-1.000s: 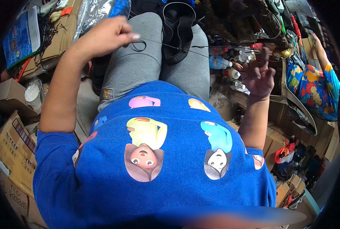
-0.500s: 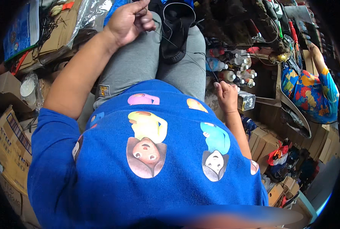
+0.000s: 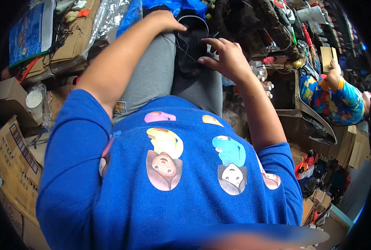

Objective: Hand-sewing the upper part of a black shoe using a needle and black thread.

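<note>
A black shoe (image 3: 189, 62) with a pale line round its opening lies between my grey-trousered knees. Dark thread runs loosely across its upper. My left hand (image 3: 166, 21) is at the far left side of the shoe, its thumb by the opening; its other fingers are hidden, so any grip there does not show. Over the shoe's right side hovers my right hand (image 3: 229, 56), open, with thumb and forefinger apart. I see nothing between those fingers, though a thread there could be too fine to make out.
Capped bottles (image 3: 266, 85) stand beyond my right knee. A person in bright patterned clothes (image 3: 333, 98) is at the far right. Cardboard boxes (image 3: 14, 162) stack up on my left, near a white cup (image 3: 34, 98) and a blue booklet (image 3: 29, 35). Tools crowd the back right.
My right hand has come from beside the bottles up and left to the shoe, its pinch now opened. My left hand has moved slightly right and down beside the shoe opening.
</note>
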Demonstrator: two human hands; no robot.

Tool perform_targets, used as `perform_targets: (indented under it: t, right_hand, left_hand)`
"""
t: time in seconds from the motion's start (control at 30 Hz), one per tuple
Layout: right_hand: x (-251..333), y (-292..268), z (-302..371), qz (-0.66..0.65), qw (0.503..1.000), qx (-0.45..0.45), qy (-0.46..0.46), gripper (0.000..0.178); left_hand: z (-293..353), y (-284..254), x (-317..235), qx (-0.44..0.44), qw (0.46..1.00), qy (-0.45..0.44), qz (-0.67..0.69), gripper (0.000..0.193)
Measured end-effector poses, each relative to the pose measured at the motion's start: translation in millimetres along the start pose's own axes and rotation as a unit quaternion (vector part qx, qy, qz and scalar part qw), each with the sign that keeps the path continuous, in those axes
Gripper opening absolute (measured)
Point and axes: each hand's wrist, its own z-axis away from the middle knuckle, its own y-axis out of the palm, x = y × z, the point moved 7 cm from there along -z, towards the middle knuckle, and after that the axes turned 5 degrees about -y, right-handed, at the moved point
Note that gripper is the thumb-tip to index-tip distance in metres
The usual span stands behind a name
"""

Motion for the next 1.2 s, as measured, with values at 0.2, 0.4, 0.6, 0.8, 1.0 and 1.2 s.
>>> perform_targets:
  t: [0.2,0.4,0.6,0.8,1.0,1.2]
  right_hand:
    - [-28.4,32.2,9.9,-0.184,0.962,0.015,0.2,0.056]
    - [-8.9,67.6,-7.1,-0.439,0.884,0.055,0.153,0.053]
    - [-4.1,54.3,7.0,-0.391,0.884,0.127,0.22,0.033]
    - [-21.0,57.2,27.9,-0.326,0.907,0.076,0.256,0.037]
    - [-23.4,27.3,16.2,-0.122,0.956,0.145,0.223,0.039]
    - [-6.8,15.0,19.5,-0.037,0.987,0.013,0.153,0.031]
  left_hand:
    - [24.2,-9.5,53.7,-0.171,0.956,0.054,0.23,0.059]
    - [48.4,-23.9,68.2,-0.243,0.929,0.072,0.271,0.056]
    - [23.5,-27.4,64.7,-0.166,0.975,0.02,0.148,0.038]
    - [-25.9,10.5,5.2,-0.002,0.997,-0.066,-0.048,0.034]
    - [-14.9,10.9,-23.1,0.011,0.997,-0.066,-0.037,0.035]
    - [54.6,-21.2,-70.2,-0.219,0.889,0.339,0.217,0.02]
